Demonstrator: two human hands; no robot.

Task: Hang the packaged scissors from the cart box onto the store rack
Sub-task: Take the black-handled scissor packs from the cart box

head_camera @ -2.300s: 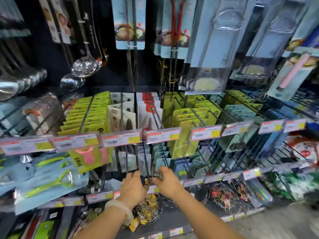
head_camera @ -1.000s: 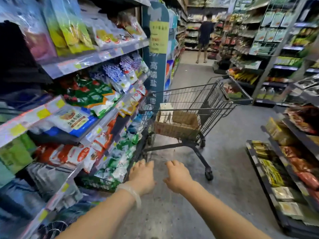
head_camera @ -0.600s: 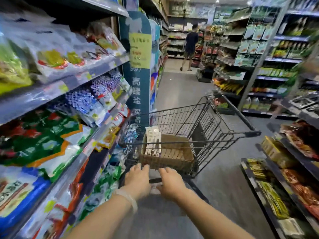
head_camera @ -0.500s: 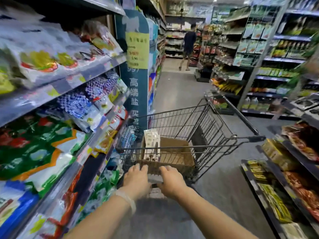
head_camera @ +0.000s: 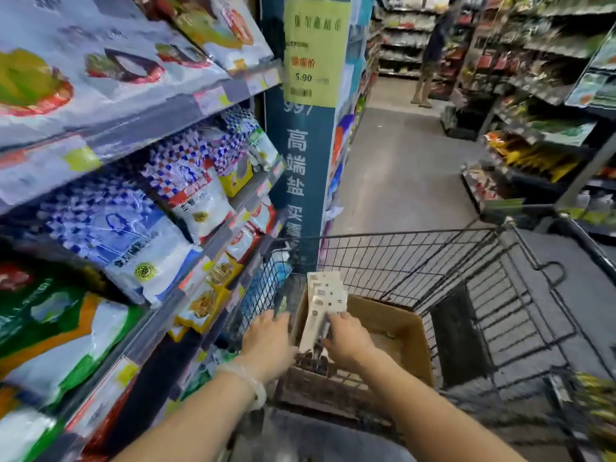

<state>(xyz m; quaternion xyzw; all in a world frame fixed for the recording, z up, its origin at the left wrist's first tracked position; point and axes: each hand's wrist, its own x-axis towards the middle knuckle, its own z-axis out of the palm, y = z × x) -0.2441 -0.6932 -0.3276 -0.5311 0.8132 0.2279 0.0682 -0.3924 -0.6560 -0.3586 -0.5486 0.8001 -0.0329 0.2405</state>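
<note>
— Along the left of the frame, what fills the view?

— Tilted shelves [head_camera: 140, 125] of bagged goods, running to a blue end panel [head_camera: 305, 168] with a yellow price sign [head_camera: 315, 50] at top centre. Another person [head_camera: 433, 51] stands far up the aisle, upper right.

— And lower right?

— A wire cart [head_camera: 466, 271], its basket hard against the shelf edge. A cardboard box [head_camera: 396, 325] sits inside.

— Where are the packaged scissors [head_camera: 325, 303]?

— Upright in the box's left end, a fanned stack of white cards.

— The hands?

— Right hand [head_camera: 346, 338] has its fingers curled onto the front pack's lower part, grasping it. Left hand [head_camera: 268, 341], a pale bracelet [head_camera: 248, 383] on its wrist, lies with fingers relaxed by the box's left wall, holding nothing I can see.
</note>
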